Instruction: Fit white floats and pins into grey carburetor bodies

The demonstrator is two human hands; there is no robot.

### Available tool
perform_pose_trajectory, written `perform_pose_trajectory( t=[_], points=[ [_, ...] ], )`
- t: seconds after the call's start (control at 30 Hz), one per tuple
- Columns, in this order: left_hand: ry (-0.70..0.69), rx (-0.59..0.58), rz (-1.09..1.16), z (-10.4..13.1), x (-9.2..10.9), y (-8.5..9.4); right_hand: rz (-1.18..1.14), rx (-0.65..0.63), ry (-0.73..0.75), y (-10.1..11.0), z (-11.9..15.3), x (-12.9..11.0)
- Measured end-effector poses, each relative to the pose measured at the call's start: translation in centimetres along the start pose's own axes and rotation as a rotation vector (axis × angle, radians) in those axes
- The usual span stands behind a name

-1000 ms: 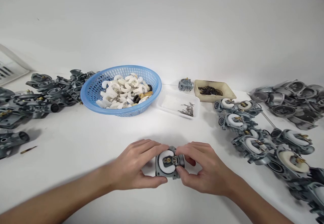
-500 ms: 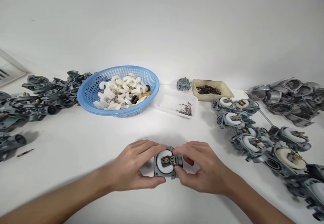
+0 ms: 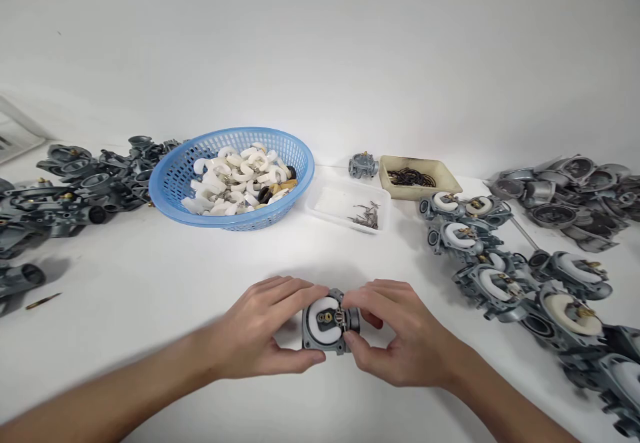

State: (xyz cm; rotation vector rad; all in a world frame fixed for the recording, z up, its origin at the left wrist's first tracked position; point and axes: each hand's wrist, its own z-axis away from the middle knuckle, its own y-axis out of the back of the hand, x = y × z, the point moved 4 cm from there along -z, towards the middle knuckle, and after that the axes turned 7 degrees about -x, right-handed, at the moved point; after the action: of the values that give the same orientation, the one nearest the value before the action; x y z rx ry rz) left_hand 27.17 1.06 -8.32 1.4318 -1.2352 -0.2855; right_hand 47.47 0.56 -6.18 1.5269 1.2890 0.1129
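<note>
A grey metal carburetor body [image 3: 310, 344] lies on the white table between my hands, its open side up. Inside it sits a white C-shaped float [image 3: 316, 326] around brass parts. My left hand [image 3: 273, 329] grips the body's left side, index finger at the top edge and thumb along the lower edge. My right hand [image 3: 395, 333] is closed at the right side, with thumb and index finger at the float's hinge end. Whether a small pin is between those fingertips is too small to tell.
A blue basket [image 3: 165, 208] holds white floats. Behind my hands are a clear tray [image 3: 330, 206] with small pins and a beige tray [image 3: 440, 193] with black rings. Carburetors [image 3: 495, 283] with floats lie right, more bodies [image 3: 100, 183] left, and grey bowls [image 3: 555, 213] far right.
The view has shifted slightly, so objects at the left appear a little farther left. Both hands keep nearly the same hold on the carburetor body.
</note>
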Motion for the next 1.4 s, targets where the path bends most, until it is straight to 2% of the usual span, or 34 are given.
perform_pose_trajectory(
  t=[0.53, 1.4],
  points=[
    [-0.007, 0.030, 0.003, -0.03, 0.07, 0.14, 0.009, 0.000, -0.014, -0.14, 0.14, 0.25],
    [-0.003, 0.012, -0.005, -0.02, 0.08, 0.15, -0.001, -0.033, -0.045, -0.29, 0.23, 0.55]
  ],
)
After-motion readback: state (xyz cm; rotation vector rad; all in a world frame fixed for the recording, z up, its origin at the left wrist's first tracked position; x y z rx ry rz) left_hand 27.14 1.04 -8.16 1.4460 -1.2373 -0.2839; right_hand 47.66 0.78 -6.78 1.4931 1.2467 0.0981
